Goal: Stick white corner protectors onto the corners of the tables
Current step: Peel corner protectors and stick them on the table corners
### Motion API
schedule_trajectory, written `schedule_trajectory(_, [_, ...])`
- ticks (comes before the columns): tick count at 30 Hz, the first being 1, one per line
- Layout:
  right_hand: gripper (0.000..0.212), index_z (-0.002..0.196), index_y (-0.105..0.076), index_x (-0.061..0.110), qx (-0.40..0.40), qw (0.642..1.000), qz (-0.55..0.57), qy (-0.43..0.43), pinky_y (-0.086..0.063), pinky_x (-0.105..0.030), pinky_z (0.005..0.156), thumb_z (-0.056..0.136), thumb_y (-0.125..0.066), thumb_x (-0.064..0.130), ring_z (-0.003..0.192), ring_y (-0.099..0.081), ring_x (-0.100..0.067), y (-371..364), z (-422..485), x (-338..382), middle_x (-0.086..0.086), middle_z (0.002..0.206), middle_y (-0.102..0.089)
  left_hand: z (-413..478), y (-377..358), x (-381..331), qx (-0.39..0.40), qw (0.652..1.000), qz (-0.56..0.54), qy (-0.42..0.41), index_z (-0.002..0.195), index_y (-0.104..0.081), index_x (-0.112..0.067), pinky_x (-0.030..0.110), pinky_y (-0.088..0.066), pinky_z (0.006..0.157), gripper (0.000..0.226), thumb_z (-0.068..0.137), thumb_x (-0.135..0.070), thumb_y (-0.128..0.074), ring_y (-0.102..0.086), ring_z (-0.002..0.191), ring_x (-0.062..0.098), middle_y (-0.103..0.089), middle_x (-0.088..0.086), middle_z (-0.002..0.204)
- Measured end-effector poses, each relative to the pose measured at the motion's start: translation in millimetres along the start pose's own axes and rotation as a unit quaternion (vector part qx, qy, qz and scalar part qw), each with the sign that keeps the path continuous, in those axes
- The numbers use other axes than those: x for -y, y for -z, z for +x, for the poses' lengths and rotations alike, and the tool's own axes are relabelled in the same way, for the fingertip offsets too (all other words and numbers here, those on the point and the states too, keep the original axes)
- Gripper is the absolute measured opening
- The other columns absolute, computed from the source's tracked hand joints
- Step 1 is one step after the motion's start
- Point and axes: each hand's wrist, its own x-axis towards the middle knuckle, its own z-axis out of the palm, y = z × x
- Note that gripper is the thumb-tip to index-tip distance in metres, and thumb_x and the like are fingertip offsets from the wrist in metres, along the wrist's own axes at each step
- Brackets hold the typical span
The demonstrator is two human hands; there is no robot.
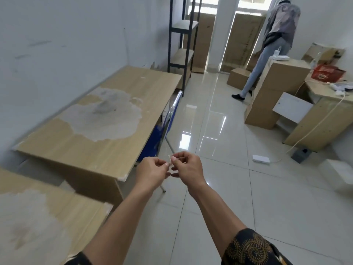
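My left hand [152,172] and my right hand [188,168] meet in the air over the tiled floor, both pinching a small white corner protector [170,163] between their fingertips. The piece is tiny and partly hidden by my fingers. Just left of my hands stands a wooden table [91,138] with peeled, worn patches on its top; its near right corner [122,177] is chipped and bare. A second wooden table [63,213] lies at the lower left, its corner [108,205] close to my left forearm.
A blue chair [164,127] is tucked under the first table. A black metal shelf [181,44] stands behind it. A person [271,44] stands at the back among cardboard boxes [275,88]. A desk [324,115] with cables sits right; a white adapter [260,158] lies on the floor.
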Motion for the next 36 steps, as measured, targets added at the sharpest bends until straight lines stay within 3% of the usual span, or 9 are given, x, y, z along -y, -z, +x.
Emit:
schedule_trajectory(10, [0.009,0.101,-0.071,0.016,0.002,0.999,0.045,0.011,-0.059,-0.029,0.063,0.096,-0.067,0.022,0.077,-0.074,-0.020,44,243,31,-0.004,0.083,-0.075,220,-88,-90,-0.026,0.998,0.039,-0.049,0.095,-0.073,-0.017,0.020,-0.060,0.066,0.004,0.092,-0.020,-0.071,-0.073,0.068,0.004,-0.074,-0.004,0.081])
schedule_trajectory(17, [0.007,0.095,-0.066,0.009,0.041,0.999,0.030,-0.006,-0.057,-0.027,0.059,0.094,-0.069,0.016,0.075,-0.072,-0.024,103,427,59,-0.011,0.085,-0.073,369,-166,-155,-0.038,0.999,-0.003,-0.007,0.107,-0.071,-0.008,0.030,-0.063,0.073,0.019,0.091,-0.018,-0.073,-0.075,0.070,0.008,-0.075,0.003,0.086])
schedule_trajectory(23, [0.011,0.093,-0.068,0.011,0.055,0.998,0.014,-0.010,-0.056,-0.026,0.059,0.094,-0.069,0.022,0.080,-0.071,-0.023,127,554,82,-0.010,0.088,-0.073,474,-210,-199,-0.060,0.998,-0.001,-0.014,0.110,-0.070,-0.009,0.024,-0.061,0.070,0.023,0.090,-0.021,-0.074,-0.074,0.069,0.005,-0.075,0.003,0.088])
schedule_trajectory(27, [0.009,0.090,-0.069,0.012,0.056,0.998,0.003,-0.010,-0.054,-0.025,0.057,0.092,-0.071,0.020,0.072,-0.069,-0.014,137,640,89,-0.005,0.082,-0.071,556,-233,-222,-0.070,0.998,-0.006,0.000,0.108,-0.070,-0.009,0.028,-0.062,0.073,0.023,0.089,-0.021,-0.075,-0.074,0.068,0.004,-0.075,0.003,0.087])
schedule_trajectory(36, [0.014,0.102,-0.070,0.009,0.048,0.998,-0.008,-0.027,-0.054,-0.025,0.056,0.092,-0.072,0.018,0.074,-0.069,-0.017,157,841,122,-0.007,0.088,-0.070,747,-285,-277,-0.067,0.998,-0.017,0.002,0.103,-0.070,-0.008,0.032,-0.063,0.076,0.015,0.091,-0.017,-0.072,-0.074,0.068,0.007,-0.075,0.004,0.085])
